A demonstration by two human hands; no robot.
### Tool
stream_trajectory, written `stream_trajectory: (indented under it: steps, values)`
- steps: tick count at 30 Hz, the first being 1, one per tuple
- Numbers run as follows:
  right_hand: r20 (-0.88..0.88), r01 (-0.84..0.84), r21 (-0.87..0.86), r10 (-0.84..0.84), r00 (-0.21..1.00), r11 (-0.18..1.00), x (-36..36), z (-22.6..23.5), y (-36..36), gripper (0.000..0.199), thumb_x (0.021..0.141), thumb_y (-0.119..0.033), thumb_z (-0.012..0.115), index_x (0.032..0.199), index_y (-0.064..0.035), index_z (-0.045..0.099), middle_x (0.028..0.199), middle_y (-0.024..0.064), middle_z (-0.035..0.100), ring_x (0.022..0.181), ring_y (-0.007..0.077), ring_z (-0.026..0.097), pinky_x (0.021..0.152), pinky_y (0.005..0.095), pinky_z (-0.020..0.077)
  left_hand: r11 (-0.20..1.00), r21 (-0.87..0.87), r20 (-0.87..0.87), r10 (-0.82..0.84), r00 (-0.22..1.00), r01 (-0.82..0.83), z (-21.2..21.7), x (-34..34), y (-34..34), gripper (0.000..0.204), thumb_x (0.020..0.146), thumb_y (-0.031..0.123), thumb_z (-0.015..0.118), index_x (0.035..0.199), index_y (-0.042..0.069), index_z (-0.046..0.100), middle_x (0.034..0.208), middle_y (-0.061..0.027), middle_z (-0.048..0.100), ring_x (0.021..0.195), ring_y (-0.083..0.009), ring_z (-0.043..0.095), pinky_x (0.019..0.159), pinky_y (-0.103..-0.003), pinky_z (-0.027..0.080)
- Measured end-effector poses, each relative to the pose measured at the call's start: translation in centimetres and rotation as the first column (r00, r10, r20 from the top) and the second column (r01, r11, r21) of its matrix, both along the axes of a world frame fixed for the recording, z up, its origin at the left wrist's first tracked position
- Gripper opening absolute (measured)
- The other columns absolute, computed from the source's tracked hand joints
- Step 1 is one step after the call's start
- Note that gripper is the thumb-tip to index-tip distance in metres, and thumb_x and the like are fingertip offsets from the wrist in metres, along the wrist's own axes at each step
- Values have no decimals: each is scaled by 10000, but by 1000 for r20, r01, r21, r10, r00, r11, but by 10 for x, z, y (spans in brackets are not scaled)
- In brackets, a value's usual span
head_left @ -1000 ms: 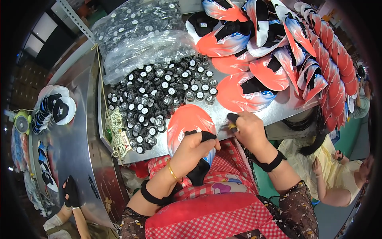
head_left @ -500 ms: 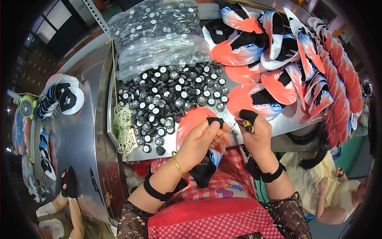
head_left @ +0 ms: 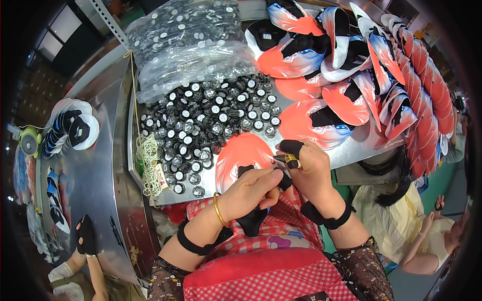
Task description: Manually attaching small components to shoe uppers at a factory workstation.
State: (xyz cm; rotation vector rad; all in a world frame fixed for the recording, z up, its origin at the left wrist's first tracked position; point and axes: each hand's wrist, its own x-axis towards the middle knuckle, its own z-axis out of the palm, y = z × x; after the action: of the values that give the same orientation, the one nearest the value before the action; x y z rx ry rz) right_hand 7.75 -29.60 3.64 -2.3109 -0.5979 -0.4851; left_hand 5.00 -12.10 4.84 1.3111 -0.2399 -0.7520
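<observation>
A coral and white shoe upper with a black tongue lies between the table edge and my lap, partly hidden behind my hands. My left hand is closed over it, thumb and index finger pinched together. A black cover sits on the index finger. My right hand is just to the right, also with a black finger cover, its fingers closed around a small dark-tipped tool with a gold-coloured part. The tool's kind is unclear. Its tip points left, close above my left fingertips.
Many round black-and-white buckle dials are heaped beyond my hands, before a clear plastic bag of more. Cord lies left of them. Other shoe uppers are piled on the right. Co-workers sit left and right.
My hands have come closer together, the right one moving down and left. A thin dark thread visible between them before is now hidden. The whole view has shifted slightly.
</observation>
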Motion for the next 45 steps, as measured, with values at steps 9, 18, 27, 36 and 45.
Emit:
stream_trajectory:
  steps: [9, 18, 27, 36, 45]
  values:
    - [-10, 2, 21, -2, 1000, 1000, -10, 6, -6, 273, 691, -64, 717, 949, -67, 631, 699, 60, 562, 642, 231, 561, 566, 318, 449, 999, -22, -113, -38, 993, 35, 9, 1, 8, 466, 940, 314, 379, 667, -18, 559, 524, -49, 508, 408, -57, 317, 408, -223, 245]
    - [-520, -7, 766, 625, 582, 643, -29, -16, -7, 473, 966, -380, 324, 1063, 10, 574, 894, 59, 611, 786, 126, 519, 732, 284, 433, 956, -189, -219, -264, 939, 224, 5, 7, 17, 446, 918, 278, 391, 590, 11, 534, 460, -24, 441, 373, -49, 259, 384, -224, 186]
    - [-544, -85, 671, 567, 619, 737, -27, -16, -2, 529, 962, -391, 278, 968, 32, 596, 765, 72, 594, 645, 120, 479, 598, 268, 389, 936, -188, -91, -319, 943, 298, -1, 2, 14, 487, 922, 293, 383, 472, 111, 339, 395, 28, 273, 390, -84, 196, 438, -246, 182]
    - [-558, -100, 646, 557, 615, 757, -28, -15, -4, 530, 954, -386, 278, 939, 32, 604, 625, 34, 497, 581, 108, 403, 541, 270, 329, 933, -166, -127, -342, 931, 320, 4, 3, 14, 487, 931, 288, 389, 481, 108, 338, 402, 33, 272, 393, -75, 201, 437, -241, 192]
    - [-563, -47, 673, 553, 614, 738, -31, -12, -4, 540, 947, -403, 276, 928, 25, 604, 691, 52, 552, 605, 108, 442, 553, 260, 349, 931, -171, -103, -342, 934, 322, -2, 3, 14, 477, 903, 290, 416, 543, -3, 525, 529, -134, 541, 368, -66, 284, 376, -234, 191]
